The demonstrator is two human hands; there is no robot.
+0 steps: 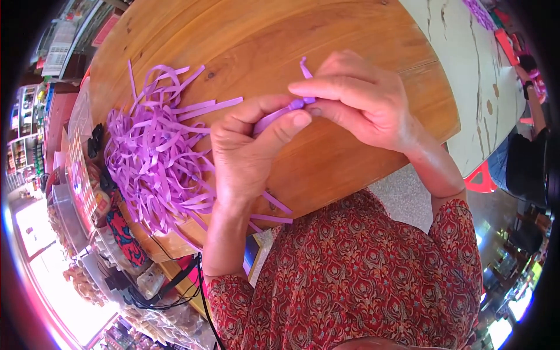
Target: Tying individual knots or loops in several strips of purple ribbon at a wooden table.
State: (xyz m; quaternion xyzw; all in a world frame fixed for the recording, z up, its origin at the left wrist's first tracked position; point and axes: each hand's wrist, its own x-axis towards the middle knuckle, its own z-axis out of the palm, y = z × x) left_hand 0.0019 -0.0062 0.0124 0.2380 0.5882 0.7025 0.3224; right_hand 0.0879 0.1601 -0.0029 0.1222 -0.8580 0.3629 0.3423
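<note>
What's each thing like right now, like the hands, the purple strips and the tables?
Left hand: pinching a purple strip.
Right hand: fingers bent around the strip's other end; how tightly is unclear.
Purple strip: bunched between the hands, seemingly knotted.
Pile of purple strips: loose, tangled.
Wooden table: bearing the pile.
White table: dark-veined, with brownish patches.

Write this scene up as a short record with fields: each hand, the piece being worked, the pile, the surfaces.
Left hand: pinching a purple strip between thumb and forefinger
Right hand: fingers on the same strip, close to the left thumb
Strip: bunched between the hands, apparently knotted; one end pointing up
Pile of purple strips: loose, tangled, left of the hands
Surfaces: wooden table under the pile; white, dark-streaked table to the right
</note>
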